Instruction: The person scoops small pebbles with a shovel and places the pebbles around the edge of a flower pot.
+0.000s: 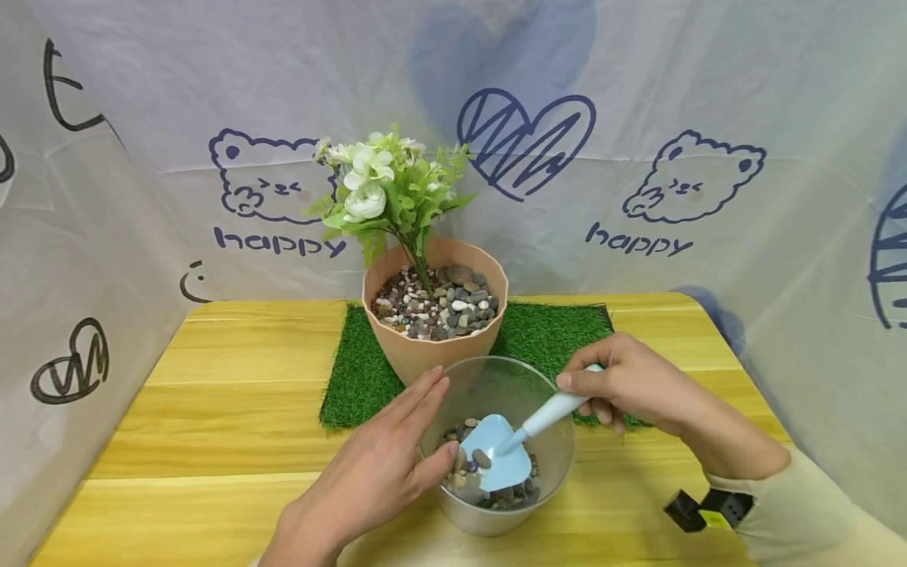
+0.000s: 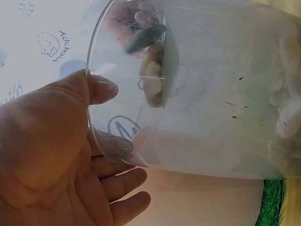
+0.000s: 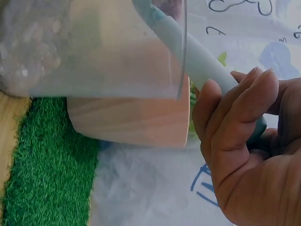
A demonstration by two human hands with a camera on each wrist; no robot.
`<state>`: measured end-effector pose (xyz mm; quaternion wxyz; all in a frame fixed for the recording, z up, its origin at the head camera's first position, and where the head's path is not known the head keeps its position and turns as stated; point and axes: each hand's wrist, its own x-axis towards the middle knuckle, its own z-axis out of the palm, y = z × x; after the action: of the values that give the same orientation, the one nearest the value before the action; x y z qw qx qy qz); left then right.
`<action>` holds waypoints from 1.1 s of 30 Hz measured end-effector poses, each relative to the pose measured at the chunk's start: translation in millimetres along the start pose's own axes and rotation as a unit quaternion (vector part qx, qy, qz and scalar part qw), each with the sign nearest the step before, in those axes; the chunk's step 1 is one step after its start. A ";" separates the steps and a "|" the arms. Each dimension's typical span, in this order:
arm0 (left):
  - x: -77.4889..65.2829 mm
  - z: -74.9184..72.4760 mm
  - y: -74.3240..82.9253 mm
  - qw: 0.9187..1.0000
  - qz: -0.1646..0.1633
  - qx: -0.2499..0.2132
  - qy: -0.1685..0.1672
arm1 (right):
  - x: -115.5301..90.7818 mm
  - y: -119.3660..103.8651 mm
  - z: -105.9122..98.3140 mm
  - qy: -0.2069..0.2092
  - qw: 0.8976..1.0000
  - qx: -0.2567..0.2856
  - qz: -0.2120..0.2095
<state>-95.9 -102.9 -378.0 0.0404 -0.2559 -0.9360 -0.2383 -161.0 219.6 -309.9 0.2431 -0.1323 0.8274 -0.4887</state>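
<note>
A clear plastic bucket [image 1: 489,516] stands at the front of the table with pebbles [image 1: 520,496] in it. My right hand [image 1: 602,382] grips the pale handle of a light blue shovel [image 1: 506,472], whose blade is inside the bucket and carries a few pebbles. At the bucket's left rim, my left hand [image 1: 383,449] rests with its fingers fairly straight. In the left wrist view its thumb [image 2: 102,89] reaches over the rim and shows through the clear wall. Just behind the bucket is a peach flowerpot [image 1: 404,346] holding pebbles and white artificial flowers [image 1: 372,177].
Under the pot lies a green artificial-grass mat [image 1: 357,394] on the wood-grain table [image 1: 177,425]. Printed white cloth [image 1: 553,244] hangs behind and at both sides. A small dark device [image 1: 708,510] is on my right sleeve.
</note>
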 end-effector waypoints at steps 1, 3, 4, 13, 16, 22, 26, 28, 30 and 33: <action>0.1 -0.1 0.0 1.000 0.000 0.000 0.000 | -0.7 1.0 -2.1 0.000 1.000 0.007 0.003; 0.2 -0.1 0.0 1.000 -0.001 0.002 -0.001 | -1.8 3.1 -5.6 0.000 1.000 0.014 0.007; 0.3 -0.1 -0.1 1.000 -0.002 0.002 -0.002 | -2.3 4.0 -6.9 0.000 1.000 0.018 0.009; -0.7 0.3 0.1 1.000 -0.007 -0.002 -0.009 | -6.0 12.4 -15.9 0.002 0.999 0.037 0.013; -0.3 0.2 -0.1 1.000 -0.004 -0.001 -0.006 | -7.7 15.1 -21.3 0.005 0.999 0.046 0.014; 0.4 0.0 -0.2 1.000 -0.005 -0.004 -0.005 | -11.4 19.5 -35.3 0.016 0.997 0.074 0.003; 0.7 0.2 -0.1 1.000 -0.007 -0.004 -0.006 | -13.0 20.3 -45.2 0.023 0.995 0.092 -0.015; 0.7 0.4 -0.1 1.000 -0.008 -0.004 -0.006 | -13.2 19.5 -49.8 0.030 0.995 0.098 -0.019; 0.6 0.5 -0.3 1.000 -0.009 -0.004 -0.006 | -12.8 17.3 -54.2 0.039 0.994 0.103 -0.020; 0.3 0.9 -0.6 1.000 -0.010 -0.005 -0.007 | -10.9 11.5 -61.1 0.054 0.992 0.117 -0.014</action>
<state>-96.4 -102.8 -379.0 0.0298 -0.2482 -0.9377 -0.2414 -184.1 275.7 -292.3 0.2048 -0.0883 0.7748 -0.5916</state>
